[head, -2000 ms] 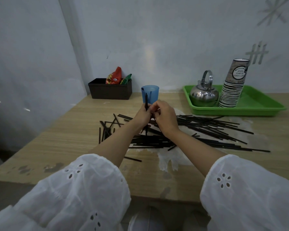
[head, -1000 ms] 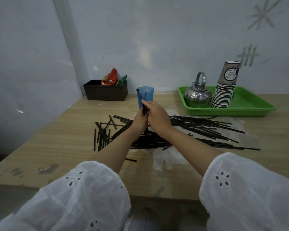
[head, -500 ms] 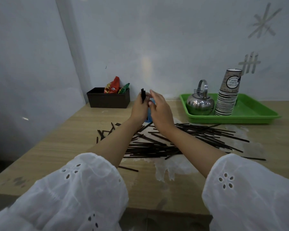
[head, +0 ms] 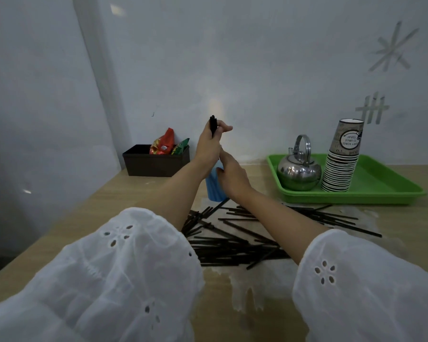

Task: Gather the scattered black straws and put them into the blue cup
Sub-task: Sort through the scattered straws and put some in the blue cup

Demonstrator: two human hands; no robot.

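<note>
The left hand point(head: 208, 146) grips a straw bundle point(head: 213, 124), only its tips showing. The right hand point(head: 233, 177) hides most of the blue cup point(head: 214, 191); I cannot tell its grip.

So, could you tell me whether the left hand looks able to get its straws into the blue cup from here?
Probably yes. The left hand grips the straws upright right above the blue cup, and the right hand rests at the cup's side; the rim is hidden.
</note>
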